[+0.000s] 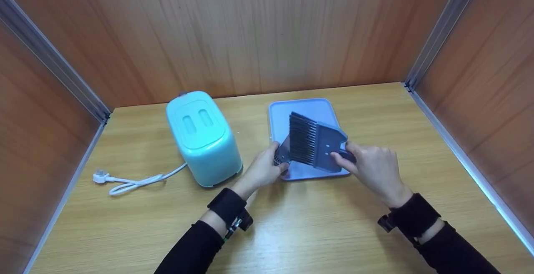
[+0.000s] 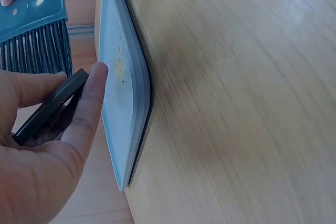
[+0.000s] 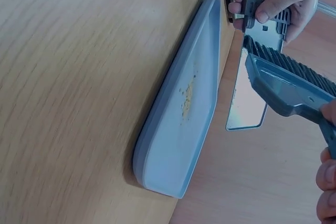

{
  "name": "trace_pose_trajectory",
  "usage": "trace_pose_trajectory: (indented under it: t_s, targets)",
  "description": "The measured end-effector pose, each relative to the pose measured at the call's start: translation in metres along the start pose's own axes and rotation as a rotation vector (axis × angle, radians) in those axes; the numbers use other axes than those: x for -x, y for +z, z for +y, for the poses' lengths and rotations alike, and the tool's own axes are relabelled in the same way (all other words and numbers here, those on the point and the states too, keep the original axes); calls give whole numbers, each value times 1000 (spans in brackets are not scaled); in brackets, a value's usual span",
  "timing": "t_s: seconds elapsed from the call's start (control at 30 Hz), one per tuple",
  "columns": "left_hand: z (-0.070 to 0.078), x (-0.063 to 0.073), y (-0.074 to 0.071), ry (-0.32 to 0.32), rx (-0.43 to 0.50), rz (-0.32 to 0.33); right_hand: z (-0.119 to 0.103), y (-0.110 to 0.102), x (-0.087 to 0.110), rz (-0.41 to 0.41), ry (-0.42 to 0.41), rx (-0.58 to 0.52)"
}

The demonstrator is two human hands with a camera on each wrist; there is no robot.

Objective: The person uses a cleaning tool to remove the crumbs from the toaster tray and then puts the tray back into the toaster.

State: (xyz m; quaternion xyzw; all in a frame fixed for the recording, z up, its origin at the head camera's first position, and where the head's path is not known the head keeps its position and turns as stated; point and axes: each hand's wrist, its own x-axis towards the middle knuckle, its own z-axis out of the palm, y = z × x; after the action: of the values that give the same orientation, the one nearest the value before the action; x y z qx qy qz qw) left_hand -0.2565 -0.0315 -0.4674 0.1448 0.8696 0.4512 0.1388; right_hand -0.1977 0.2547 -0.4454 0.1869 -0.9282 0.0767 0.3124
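Risking, perhaps, a dropped metal plate if loosening the left hand, now pinching its dark end between thumb and fingers; extending the sheet beyond the grip, above the tray. Risking, perhaps, stray crumbs over the edge if sweeping too hard with the brush; gripping its handle in the right hand, pointing bristles leftward, ahead of the fingers.

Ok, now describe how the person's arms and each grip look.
The person wears black sleeves that end just short of broad black wristbands. Each wristband carries a small dark block, with a silvery fitting by the left one. The left grip and right grip are bare, without gloves.
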Motion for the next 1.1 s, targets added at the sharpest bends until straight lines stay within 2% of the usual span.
trace_pose_trajectory:
  t_s: [0.3, 0.53, 0.87, 1.1]
  targets:
    - [0, 2, 0, 30, 15, -14, 15, 5, 2, 22, 44, 48]
    - [0, 3, 1, 19, 14, -42, 27, 5, 2, 58, 83, 71]
    - [-2, 3, 0, 31, -15, -34, 36, -1, -3, 97, 145, 112]
    - [-3, 3, 0, 51, -27, -31, 37, 0, -5, 107, 137, 118]
